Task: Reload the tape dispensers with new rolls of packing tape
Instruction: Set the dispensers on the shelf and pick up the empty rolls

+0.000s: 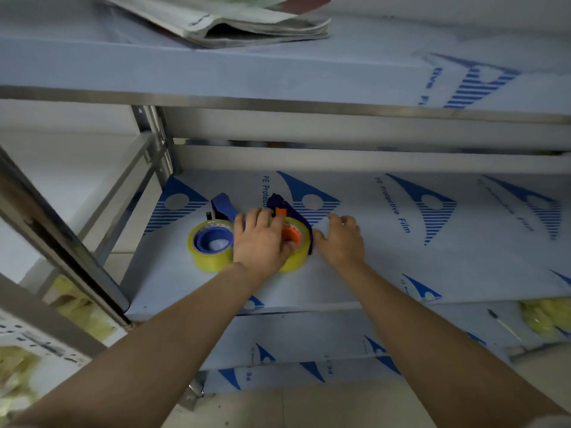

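Toward the left end of the middle shelf (pixel 401 261), a steel board with its printed blue protective film not yet peeled off, the whole job sits close to the left upright post and well back from the front edge, probably so both forearms can reach in under the upper shelf (pixel 278 72) and work against a flat, firm surface. A folded newspaper (pixel 247 23) lies on that upper shelf, apart from the work. Two tape dispensers lie side by side on their flanks, which keeps the hubs facing up and the rolls from wheeling away. The blue-hubbed dispenser (pixel 221 208) is nearer the post, its yellowish roll (pixel 204 251) already seated round the blue core, so by my reading that one is loaded. Just to its right lies the orange-hubbed dispenser (pixel 292 211), its own roll (pixel 298 257) round an orange core. The left hand (pixel 261 242) lies spread over this roll, fingers fanned and thumb curled down toward the hub, pressing rather than gripping; I judge it is bedding the roll home. The right hand (pixel 341 242) is loosely open with fingers curved, resting against the dispenser's right flank, seemingly bracing it; whether it pinches anything, I cannot tell.
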Motion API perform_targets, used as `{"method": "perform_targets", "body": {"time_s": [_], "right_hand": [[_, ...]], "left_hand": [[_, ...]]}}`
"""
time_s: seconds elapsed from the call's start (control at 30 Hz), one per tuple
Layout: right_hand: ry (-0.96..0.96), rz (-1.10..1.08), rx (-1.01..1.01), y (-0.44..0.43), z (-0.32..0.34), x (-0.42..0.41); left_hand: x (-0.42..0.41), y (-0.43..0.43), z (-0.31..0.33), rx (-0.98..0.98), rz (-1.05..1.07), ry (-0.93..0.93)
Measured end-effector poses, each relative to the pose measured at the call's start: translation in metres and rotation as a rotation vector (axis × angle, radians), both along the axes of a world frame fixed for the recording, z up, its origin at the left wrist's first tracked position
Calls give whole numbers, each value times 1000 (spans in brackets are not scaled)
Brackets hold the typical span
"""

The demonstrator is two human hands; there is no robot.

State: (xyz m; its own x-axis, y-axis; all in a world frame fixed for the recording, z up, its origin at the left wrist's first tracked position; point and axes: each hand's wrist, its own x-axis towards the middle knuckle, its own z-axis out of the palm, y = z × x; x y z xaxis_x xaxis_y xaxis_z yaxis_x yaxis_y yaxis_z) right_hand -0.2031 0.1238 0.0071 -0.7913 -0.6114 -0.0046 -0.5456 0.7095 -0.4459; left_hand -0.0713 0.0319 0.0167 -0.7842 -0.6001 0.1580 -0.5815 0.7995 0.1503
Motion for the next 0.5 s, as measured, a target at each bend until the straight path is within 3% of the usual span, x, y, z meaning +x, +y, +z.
{"method": "perform_targets", "body": {"time_s": [0.13,0.5], "right_hand": [[-17,-115,20,43,11,-19],[26,-475,133,210,50,-73]], "left_hand": [[-30,24,15,17,-149,15],[-141,143,45,-23,-554,-160]]}}
